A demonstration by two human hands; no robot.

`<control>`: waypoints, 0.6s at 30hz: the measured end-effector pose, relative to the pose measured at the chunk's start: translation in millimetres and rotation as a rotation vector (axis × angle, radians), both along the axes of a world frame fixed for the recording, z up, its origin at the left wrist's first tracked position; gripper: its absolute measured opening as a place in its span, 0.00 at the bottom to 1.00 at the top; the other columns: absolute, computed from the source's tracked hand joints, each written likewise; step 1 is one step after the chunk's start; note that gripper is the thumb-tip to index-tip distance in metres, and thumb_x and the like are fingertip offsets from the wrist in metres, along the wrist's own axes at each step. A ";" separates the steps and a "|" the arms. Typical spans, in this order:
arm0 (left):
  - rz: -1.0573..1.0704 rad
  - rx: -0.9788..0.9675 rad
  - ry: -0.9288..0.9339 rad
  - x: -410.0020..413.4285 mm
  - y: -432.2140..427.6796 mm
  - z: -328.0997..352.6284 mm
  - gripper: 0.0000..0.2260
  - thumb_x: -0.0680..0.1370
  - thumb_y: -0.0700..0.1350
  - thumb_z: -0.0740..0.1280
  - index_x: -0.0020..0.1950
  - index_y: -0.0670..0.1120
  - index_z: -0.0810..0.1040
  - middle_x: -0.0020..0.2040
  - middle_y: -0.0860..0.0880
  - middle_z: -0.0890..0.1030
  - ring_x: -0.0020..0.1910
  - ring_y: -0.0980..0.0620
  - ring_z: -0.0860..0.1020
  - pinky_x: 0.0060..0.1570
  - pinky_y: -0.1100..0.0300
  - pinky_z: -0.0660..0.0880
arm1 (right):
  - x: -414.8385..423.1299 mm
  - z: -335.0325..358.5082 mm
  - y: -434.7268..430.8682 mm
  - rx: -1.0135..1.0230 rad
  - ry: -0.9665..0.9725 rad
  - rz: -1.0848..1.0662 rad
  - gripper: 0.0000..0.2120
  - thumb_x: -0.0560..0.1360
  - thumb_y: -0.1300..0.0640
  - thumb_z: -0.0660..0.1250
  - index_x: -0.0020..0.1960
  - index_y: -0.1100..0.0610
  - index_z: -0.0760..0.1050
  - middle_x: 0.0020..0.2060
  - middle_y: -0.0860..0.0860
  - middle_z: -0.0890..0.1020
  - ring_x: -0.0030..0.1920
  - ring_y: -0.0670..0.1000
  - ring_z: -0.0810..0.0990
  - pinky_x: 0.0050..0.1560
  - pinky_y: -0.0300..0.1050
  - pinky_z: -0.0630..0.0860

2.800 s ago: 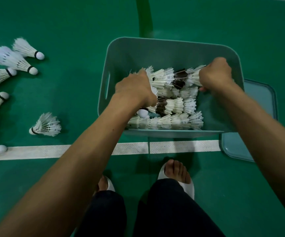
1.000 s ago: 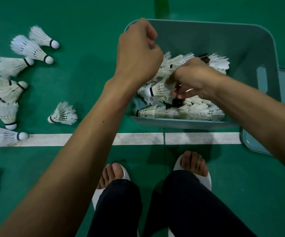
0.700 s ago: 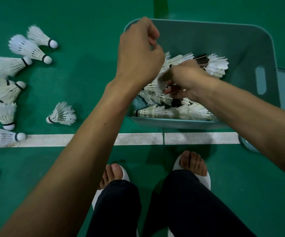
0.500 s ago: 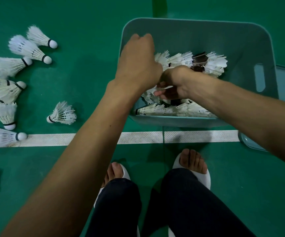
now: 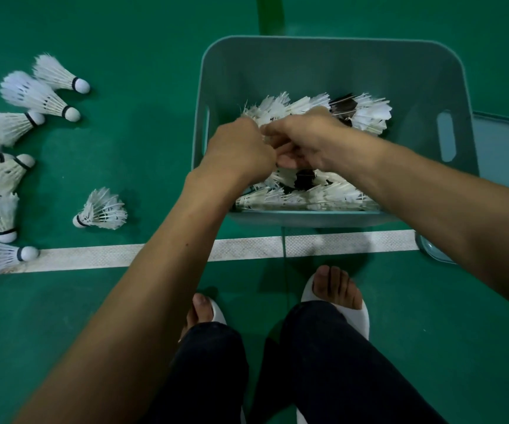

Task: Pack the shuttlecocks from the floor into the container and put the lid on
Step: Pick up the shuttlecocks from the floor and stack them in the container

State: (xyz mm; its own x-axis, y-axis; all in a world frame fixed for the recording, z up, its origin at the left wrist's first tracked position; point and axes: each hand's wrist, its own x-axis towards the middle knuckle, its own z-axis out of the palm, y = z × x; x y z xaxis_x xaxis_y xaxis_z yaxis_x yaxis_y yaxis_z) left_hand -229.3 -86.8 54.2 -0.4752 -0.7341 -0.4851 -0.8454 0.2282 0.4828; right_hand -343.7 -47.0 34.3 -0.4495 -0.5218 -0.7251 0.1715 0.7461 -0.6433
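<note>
A teal container (image 5: pixel 308 68) stands on the green floor, with several white shuttlecocks (image 5: pixel 365 114) inside and a row of them (image 5: pixel 323 197) along its near wall. Both hands are down in it, close together on its left side. My left hand (image 5: pixel 241 151) is fisted with its fingers hidden. My right hand (image 5: pixel 305 139) curls around the feathers of a shuttlecock in the pile. The teal lid (image 5: pixel 501 151) lies flat on the floor, partly under the container's right side. More shuttlecocks (image 5: pixel 33 96) lie on the floor to the left, one (image 5: pixel 102 209) apart from the others.
A white court line (image 5: pixel 94 258) runs across the floor just in front of the container. My feet in white slippers (image 5: pixel 339 298) stand behind the line, below the container. Open green floor lies between the loose shuttlecocks and the container.
My left hand has come down from above the container's rim into the pile, beside my right hand. My right hand has shifted left inside the container. The shuttlecocks on the floor have not moved.
</note>
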 end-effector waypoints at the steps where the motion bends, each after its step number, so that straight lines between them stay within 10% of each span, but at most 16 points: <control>1: 0.028 0.014 0.015 0.5 -0.7 0.7 0.10 0.80 0.41 0.61 0.60 0.41 0.76 0.53 0.43 0.76 0.49 0.44 0.73 0.45 0.55 0.67 | -4.3 6.5 5.3 -0.021 0.026 0.030 0.10 0.75 0.60 0.75 0.50 0.68 0.81 0.36 0.60 0.85 0.25 0.52 0.83 0.26 0.39 0.77; 8: 0.345 0.128 0.331 -12.6 -13.2 3.4 0.15 0.81 0.45 0.60 0.60 0.38 0.79 0.51 0.43 0.80 0.45 0.46 0.77 0.35 0.57 0.65 | -15.8 41.3 45.7 -0.480 0.247 0.487 0.10 0.73 0.70 0.72 0.50 0.59 0.84 0.46 0.53 0.87 0.33 0.50 0.83 0.35 0.47 0.79; 11: 0.467 0.246 0.447 -23.6 -14.7 10.3 0.22 0.82 0.51 0.60 0.68 0.37 0.77 0.57 0.43 0.83 0.49 0.45 0.80 0.44 0.56 0.72 | -7.9 39.4 42.1 -0.522 0.330 0.659 0.06 0.73 0.65 0.76 0.49 0.64 0.85 0.39 0.47 0.85 0.37 0.35 0.79 0.41 0.35 0.76; 14: 0.486 0.247 0.505 -22.7 -15.8 12.9 0.20 0.82 0.54 0.58 0.60 0.40 0.79 0.54 0.45 0.82 0.52 0.44 0.81 0.55 0.49 0.75 | -12.6 37.9 37.0 -0.464 0.481 0.594 0.06 0.73 0.60 0.77 0.43 0.63 0.87 0.29 0.50 0.82 0.28 0.34 0.73 0.34 0.35 0.70; 18: 0.301 -0.024 0.376 -7.2 -18.4 13.5 0.05 0.76 0.43 0.57 0.42 0.45 0.70 0.38 0.42 0.76 0.35 0.50 0.73 0.35 0.59 0.71 | -31.2 30.2 45.7 -0.215 0.576 0.308 0.13 0.74 0.56 0.75 0.40 0.68 0.84 0.25 0.56 0.80 0.23 0.41 0.70 0.31 0.39 0.72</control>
